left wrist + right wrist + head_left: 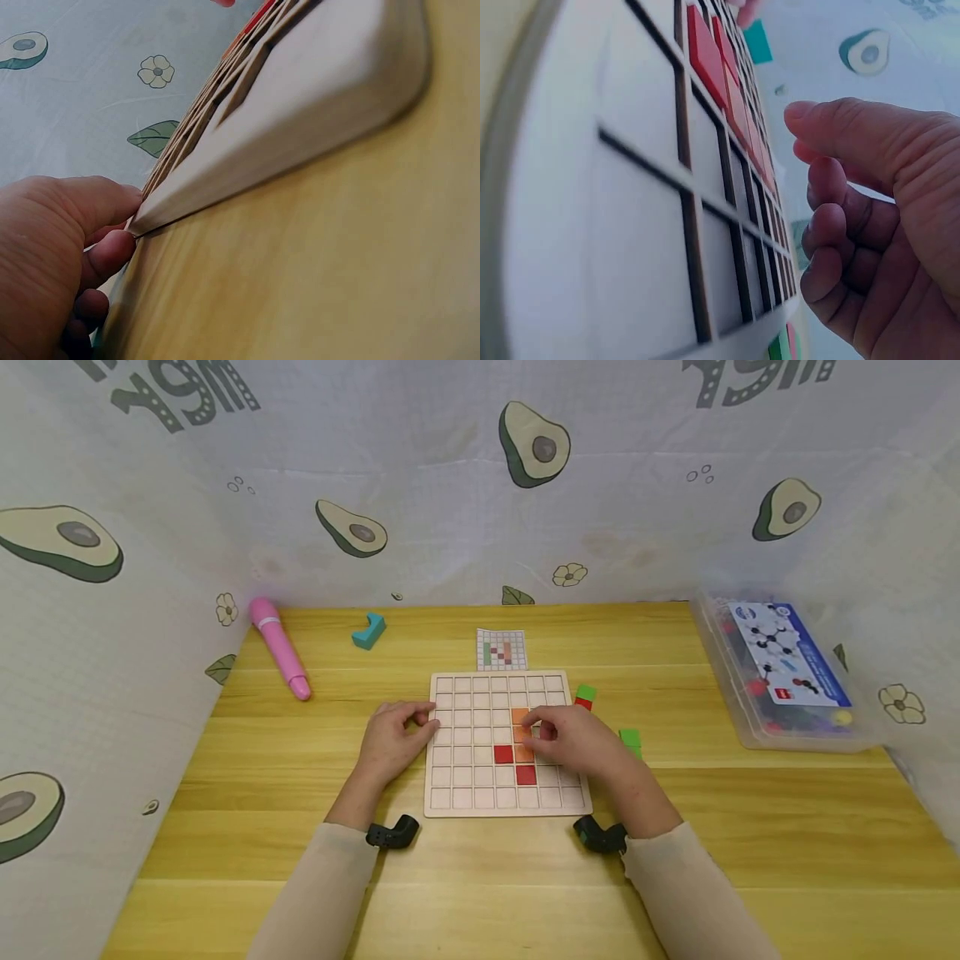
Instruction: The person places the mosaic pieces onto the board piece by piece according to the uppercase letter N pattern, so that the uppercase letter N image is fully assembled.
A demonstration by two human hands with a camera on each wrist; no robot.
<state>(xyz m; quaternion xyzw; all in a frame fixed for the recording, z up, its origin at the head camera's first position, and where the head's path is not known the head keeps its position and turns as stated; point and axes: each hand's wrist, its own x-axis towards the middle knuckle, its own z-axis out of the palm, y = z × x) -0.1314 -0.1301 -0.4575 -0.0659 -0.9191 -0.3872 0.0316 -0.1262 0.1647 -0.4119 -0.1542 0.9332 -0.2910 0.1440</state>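
My hands are apart, with the board (462,777) lying flat on the counter (480,893) between them. My left hand (391,741) rests thumb and fingertip against its near side edge; my right hand (573,737) reaches over the orange tiles (520,716), thumb and forefinger slightly parted, and I can't make out any piece between them. Just nearer me than those fingertips sit the red tiles (526,775). All these tiles look light, stiff and smooth, likely to slip if caught by the face, so I'd pinch opposite edges; the board seems rigid thin wood, best steadied at its rim where my left fingers are. Just outside my right hand lie green pieces (630,737), and just beyond it a green-and-red pair (586,693). Past the board, ahead of the gap between my hands, is a gridded card (502,650). Farther out are a teal block (367,634) and pink microphone (281,647) beyond my left hand, and a clear box (780,677) well off my right. The left wrist view gives the board's thickness and rounded corner, which the head view flattens; the right wrist view shows my remaining right fingers curled loosely, hidden from above.
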